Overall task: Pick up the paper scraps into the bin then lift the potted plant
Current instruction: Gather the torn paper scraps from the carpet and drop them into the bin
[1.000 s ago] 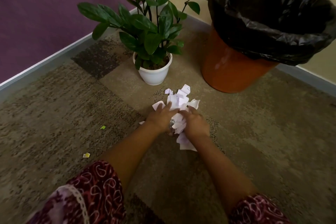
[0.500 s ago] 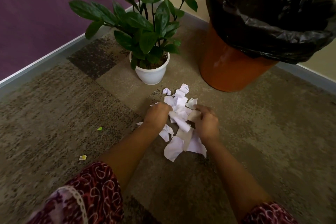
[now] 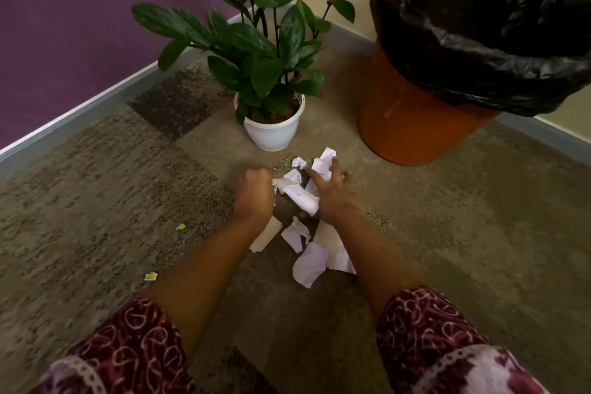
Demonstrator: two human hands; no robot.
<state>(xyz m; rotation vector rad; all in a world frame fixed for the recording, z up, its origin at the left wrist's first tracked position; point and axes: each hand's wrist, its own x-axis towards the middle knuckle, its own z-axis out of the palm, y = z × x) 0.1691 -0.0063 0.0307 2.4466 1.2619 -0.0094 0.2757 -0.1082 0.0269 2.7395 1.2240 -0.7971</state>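
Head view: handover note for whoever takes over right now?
Left hand: fingers curled, gripping an end of the paper scraps.
Right hand: fingers spread over the same bunch, no clear grip.
Scraps: one bunch between the hands, more loose on the carpet nearer the person.
Bin, with black liner, stands to the right. Potted plant is upright just beyond the scraps.
Done: no scrap visibly binned; the bin's inside is dark.
Left: gather all scraps, drop them in the bin, then lift the plant.
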